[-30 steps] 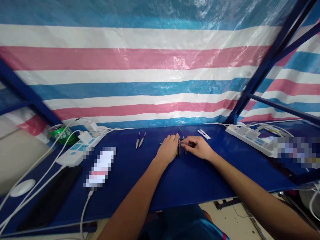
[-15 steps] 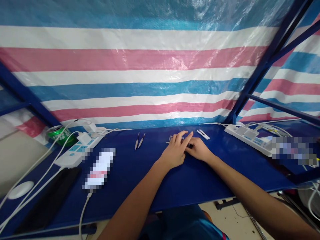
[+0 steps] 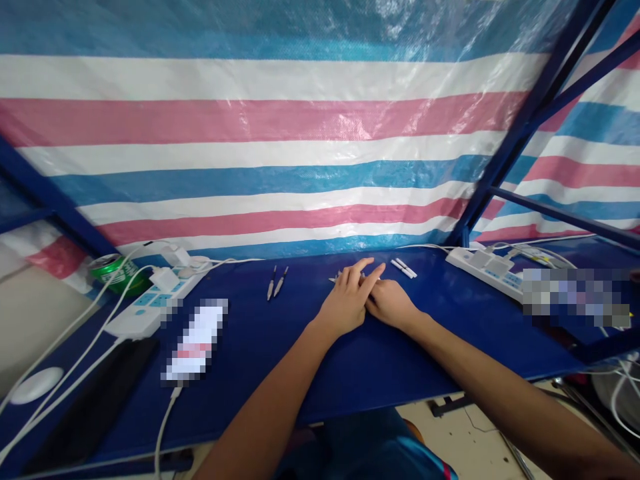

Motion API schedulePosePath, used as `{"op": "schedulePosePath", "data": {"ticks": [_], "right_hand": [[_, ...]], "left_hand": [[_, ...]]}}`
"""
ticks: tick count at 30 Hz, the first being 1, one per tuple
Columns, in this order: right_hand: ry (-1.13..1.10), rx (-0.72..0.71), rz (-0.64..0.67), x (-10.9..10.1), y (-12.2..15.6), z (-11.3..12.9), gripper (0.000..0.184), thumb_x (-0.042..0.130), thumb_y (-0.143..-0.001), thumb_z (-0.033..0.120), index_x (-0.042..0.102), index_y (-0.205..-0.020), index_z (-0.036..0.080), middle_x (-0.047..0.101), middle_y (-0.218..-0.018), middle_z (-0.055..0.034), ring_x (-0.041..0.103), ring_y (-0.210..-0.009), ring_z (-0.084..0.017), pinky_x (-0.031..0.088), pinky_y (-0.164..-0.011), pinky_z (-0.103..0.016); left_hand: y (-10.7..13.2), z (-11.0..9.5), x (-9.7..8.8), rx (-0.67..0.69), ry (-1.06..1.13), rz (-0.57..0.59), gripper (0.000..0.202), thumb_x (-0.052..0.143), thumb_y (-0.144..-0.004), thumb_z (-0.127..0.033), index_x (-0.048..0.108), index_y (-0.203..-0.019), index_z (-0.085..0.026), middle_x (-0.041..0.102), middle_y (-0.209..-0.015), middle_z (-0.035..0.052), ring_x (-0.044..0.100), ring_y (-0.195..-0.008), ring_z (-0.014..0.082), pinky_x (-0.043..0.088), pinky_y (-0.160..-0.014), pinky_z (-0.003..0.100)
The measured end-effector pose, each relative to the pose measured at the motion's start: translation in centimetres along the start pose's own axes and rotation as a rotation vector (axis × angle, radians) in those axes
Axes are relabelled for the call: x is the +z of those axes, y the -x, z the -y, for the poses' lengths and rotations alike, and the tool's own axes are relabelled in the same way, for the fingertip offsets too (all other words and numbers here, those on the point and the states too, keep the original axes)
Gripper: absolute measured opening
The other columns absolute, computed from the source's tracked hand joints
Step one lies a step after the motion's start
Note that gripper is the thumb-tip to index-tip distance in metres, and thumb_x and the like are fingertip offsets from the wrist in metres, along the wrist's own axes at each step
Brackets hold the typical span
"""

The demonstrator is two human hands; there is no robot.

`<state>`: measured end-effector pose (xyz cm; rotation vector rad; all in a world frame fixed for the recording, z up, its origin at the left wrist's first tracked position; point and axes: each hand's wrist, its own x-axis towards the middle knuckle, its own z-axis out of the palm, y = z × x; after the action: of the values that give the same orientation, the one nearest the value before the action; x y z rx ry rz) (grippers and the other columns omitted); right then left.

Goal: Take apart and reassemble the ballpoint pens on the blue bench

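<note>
My left hand [image 3: 343,300] and my right hand [image 3: 393,303] meet above the middle of the blue table [image 3: 400,373]. The left one lies partly over the right one's fingertips, its upper fingers bent and reaching across. My right fingers are curled inward; what both hands grip between them is mostly hidden. Small pointed pen parts [image 3: 333,279] peek out beyond my left knuckles. Two slim grey pen pieces with dark ends [image 3: 276,284] lie to the left. White pen barrels [image 3: 403,268] rest side by side just beyond my right hand.
At left are a power strip [image 3: 150,305] with chargers, a green can [image 3: 116,273], a blurred phone [image 3: 196,341] on a cable, a black pouch [image 3: 93,407] and a white round object [image 3: 37,385]. Another power strip [image 3: 485,275] stands right. Striped sheeting [image 3: 300,127] hangs behind.
The view has shifted slightly. A dark piece that showed between my hands is now hidden, and my right hand sits closer against the left one.
</note>
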<state>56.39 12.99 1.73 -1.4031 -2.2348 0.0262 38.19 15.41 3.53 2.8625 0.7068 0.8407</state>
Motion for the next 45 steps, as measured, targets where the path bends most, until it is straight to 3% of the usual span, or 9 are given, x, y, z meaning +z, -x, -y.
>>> {"op": "schedulePosePath", "data": {"ticks": [6, 10, 14, 21, 25, 31, 36, 40, 45], "right_hand": [[-0.108, 0.032, -0.073, -0.3, -0.2, -1.0, 0.027, 0.051, -0.105, 0.027, 0.070, -0.124, 0.021, 0.080, -0.110, -0.0118, 0.077, -0.093, -0.026, 0.055, -0.079, -0.034], [-0.197, 0.034, -0.085, -0.8, -0.1, -2.2, 0.028, 0.051, -0.107, 0.031, 0.071, -0.125, 0.023, 0.080, -0.110, -0.0099, 0.077, -0.096, -0.026, 0.056, -0.085, -0.036], [-0.263, 0.009, -0.064, -0.9, 0.1, -2.8, 0.030, 0.053, -0.107, 0.035, 0.073, -0.126, 0.024, 0.080, -0.113, -0.0093, 0.077, -0.098, -0.027, 0.057, -0.086, -0.037], [-0.323, -0.008, -0.040, -1.2, 0.0, -3.4, 0.034, 0.058, -0.105, 0.039, 0.076, -0.132, 0.027, 0.075, -0.100, -0.0084, 0.073, -0.085, -0.023, 0.058, -0.080, -0.036], [-0.366, 0.015, -0.067, -1.4, 0.0, -3.7, 0.031, 0.063, -0.101, 0.033, 0.075, -0.129, 0.026, 0.071, -0.106, -0.0087, 0.069, -0.081, -0.020, 0.057, -0.074, -0.035], [-0.499, 0.125, -0.146, -0.9, 0.0, -4.0, 0.023, 0.076, -0.091, 0.040, 0.076, -0.108, 0.024, 0.077, -0.100, -0.0066, 0.069, -0.077, -0.021, 0.058, -0.071, -0.037], [-0.750, 0.286, -0.135, -0.7, 0.2, -3.9, 0.038, 0.086, -0.079, 0.055, 0.075, -0.096, 0.022, 0.080, -0.088, -0.0054, 0.074, -0.077, -0.023, 0.060, -0.073, -0.037], [-0.855, 0.302, -0.089, -0.9, 0.1, -3.5, 0.042, 0.090, -0.074, 0.057, 0.075, -0.091, 0.022, 0.079, -0.076, -0.0036, 0.074, -0.072, -0.022, 0.060, -0.073, -0.037], [-0.913, 0.340, 0.003, -0.9, 0.0, -3.1, 0.042, 0.086, -0.079, 0.059, 0.073, -0.091, 0.021, 0.079, -0.073, -0.0039, 0.062, -0.048, -0.014, 0.047, -0.045, -0.027]], "left_hand": [[-0.1, 1.6, -0.6, -0.091, -0.081, -0.114, 0.081, 0.053, -0.092, -0.010, 0.029, -0.168, -0.022, 0.032, -0.170, 0.0157, 0.031, -0.153, 0.0362, 0.033, -0.123, 0.056], [0.1, 3.2, -0.5, -0.195, -0.139, -0.153, 0.049, 0.046, -0.108, -0.028, 0.050, -0.155, -0.018, 0.062, -0.141, 0.0152, 0.043, -0.142, 0.0331, 0.033, -0.120, 0.055], [0.3, 4.3, -0.3, -0.164, -0.116, -0.080, 0.038, 0.039, -0.113, -0.033, 0.068, -0.134, -0.020, 0.068, -0.122, 0.0114, 0.053, -0.126, 0.0279, 0.041, -0.110, 0.048], [0.5, 5.2, -0.2, -0.103, 0.026, -0.085, 0.029, 0.047, -0.111, -0.032, 0.071, -0.125, -0.021, 0.069, -0.120, 0.0077, 0.054, -0.121, 0.0242, 0.043, -0.108, 0.043], [0.7, 5.5, 0.0, -0.087, 0.037, -0.075, 0.027, 0.050, -0.110, -0.031, 0.072, -0.123, -0.023, 0.069, -0.120, 0.0080, 0.056, -0.120, 0.0250, 0.045, -0.107, 0.043], [0.7, 5.5, 0.1, -0.050, 0.001, 0.028, 0.033, 0.044, -0.112, -0.029, 0.068, -0.133, -0.023, 0.069, -0.122, 0.0074, 0.063, -0.113, 0.0222, 0.046, -0.099, 0.038], [0.7, 5.3, -0.1, -0.014, -0.045, 0.071, 0.032, 0.047, -0.111, -0.028, 0.069, -0.133, -0.024, 0.072, -0.120, 0.0075, 0.066, -0.110, 0.0223, 0.045, -0.096, 0.037], [0.7, 5.1, -0.1, -0.010, -0.013, 0.075, 0.028, 0.049, -0.110, -0.027, 0.070, -0.129, -0.023, 0.074, -0.120, 0.0063, 0.067, -0.111, 0.0217, 0.045, -0.095, 0.036], [0.6, 4.9, 0.0, 0.022, 0.039, 0.082, 0.024, 0.052, -0.110, -0.028, 0.072, -0.120, -0.021, 0.076, -0.116, 0.0060, 0.068, -0.110, 0.0210, 0.045, -0.094, 0.035]]}}
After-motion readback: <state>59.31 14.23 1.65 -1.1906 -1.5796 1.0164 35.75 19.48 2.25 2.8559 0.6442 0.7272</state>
